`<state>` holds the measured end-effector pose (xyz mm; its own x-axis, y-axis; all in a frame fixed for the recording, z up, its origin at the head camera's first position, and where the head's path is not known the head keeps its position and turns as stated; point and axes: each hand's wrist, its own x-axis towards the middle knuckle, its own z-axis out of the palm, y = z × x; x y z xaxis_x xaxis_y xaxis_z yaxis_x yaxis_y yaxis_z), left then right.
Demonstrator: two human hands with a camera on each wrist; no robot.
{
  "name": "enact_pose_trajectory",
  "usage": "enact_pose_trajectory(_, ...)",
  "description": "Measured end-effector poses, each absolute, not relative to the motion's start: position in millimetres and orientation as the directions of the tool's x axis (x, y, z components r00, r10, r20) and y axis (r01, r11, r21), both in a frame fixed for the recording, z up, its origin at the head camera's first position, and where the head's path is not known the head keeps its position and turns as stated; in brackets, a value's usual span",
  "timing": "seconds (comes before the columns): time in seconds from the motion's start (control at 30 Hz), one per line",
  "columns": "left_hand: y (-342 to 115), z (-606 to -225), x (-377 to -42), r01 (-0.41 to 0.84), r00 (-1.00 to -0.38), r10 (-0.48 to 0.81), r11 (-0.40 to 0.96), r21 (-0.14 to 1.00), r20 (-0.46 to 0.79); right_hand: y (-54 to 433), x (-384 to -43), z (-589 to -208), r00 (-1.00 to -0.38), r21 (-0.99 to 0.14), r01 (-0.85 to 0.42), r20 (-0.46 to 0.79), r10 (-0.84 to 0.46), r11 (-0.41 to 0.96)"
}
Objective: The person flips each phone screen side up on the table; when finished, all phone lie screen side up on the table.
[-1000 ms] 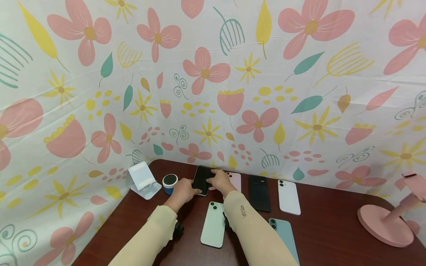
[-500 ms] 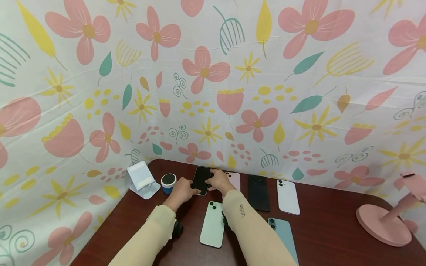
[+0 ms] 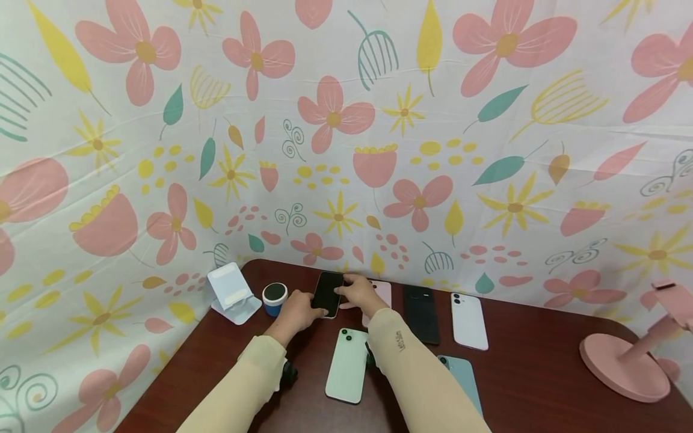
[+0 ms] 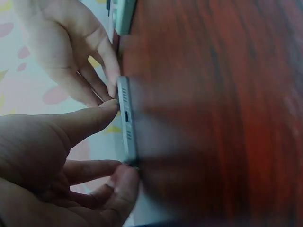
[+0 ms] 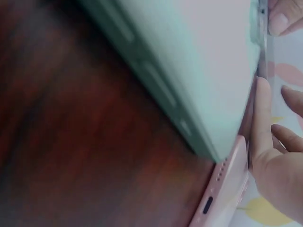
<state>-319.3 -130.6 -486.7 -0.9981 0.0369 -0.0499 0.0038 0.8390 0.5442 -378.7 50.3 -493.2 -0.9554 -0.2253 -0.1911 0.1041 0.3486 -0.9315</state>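
A smartphone (image 3: 327, 293) with a dark screen lies face up near the table's back edge. At its lower left corner my left hand (image 3: 295, 310) pinches it, thumb over the front and fingers at the side, as the left wrist view shows. Along its right edge, my right hand (image 3: 360, 294) touches it with nearly straight fingers; the right wrist view shows those fingers spread apart. Just in front lies a pale green phone (image 3: 345, 367), back up. A pink phone (image 3: 384, 291) sits partly hidden behind my right hand.
To the right lie a black phone (image 3: 421, 314), a white phone (image 3: 469, 322) and a blue phone (image 3: 464, 379) partly under the sleeve. A blue and white round jar (image 3: 275, 300) and a light blue stand (image 3: 233, 294) are left; a pink stand (image 3: 622, 367) is far right.
My right forearm has shifted slightly to the right, covering more of the blue phone and uncovering a corner of the pink one. The left hand and the dark-screened smartphone stay about where they were.
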Motion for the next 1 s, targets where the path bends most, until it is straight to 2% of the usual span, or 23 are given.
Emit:
enact_pose_trajectory(0.13, -123, -480, -314, 0.009, -0.998, 0.043, 0.854, 0.520, -0.054, 60, -381, -489, -0.952, -0.952, 0.112, -0.185, -0.245, 0.285)
enact_pose_trajectory(0.27, -114, -474, -310, 0.044, -0.998, 0.056, 0.888, 0.458, -0.011, 70, -385, -482, -0.954, -0.953, 0.117, -0.186, -0.234, 0.279)
enact_pose_trajectory(0.43, -101, -469, -308, 0.118, -0.992, 0.122, 0.884, 0.451, 0.020, 84, -387, -469, -0.956, -0.956, 0.116, -0.181, -0.229, 0.271)
enact_pose_trajectory(0.73, -70, -469, -309, 0.205, -0.966, 0.258, 0.792, 0.575, -0.011, 120, -389, -458, -0.978, -0.936, 0.078, -0.138, -0.154, 0.344)
enact_pose_trajectory(0.83, -59, -467, -309, 0.226, -0.958, 0.286, 0.798, 0.559, -0.021, 129, -389, -459, -0.985, -0.920, 0.059, -0.116, -0.124, 0.388)
enact_pose_trajectory(1.0, -40, -464, -309, 0.286, -0.944, 0.330, 0.838, 0.465, -0.014, 139, -389, -464, -0.994, -0.890, 0.040, -0.081, -0.072, 0.454)
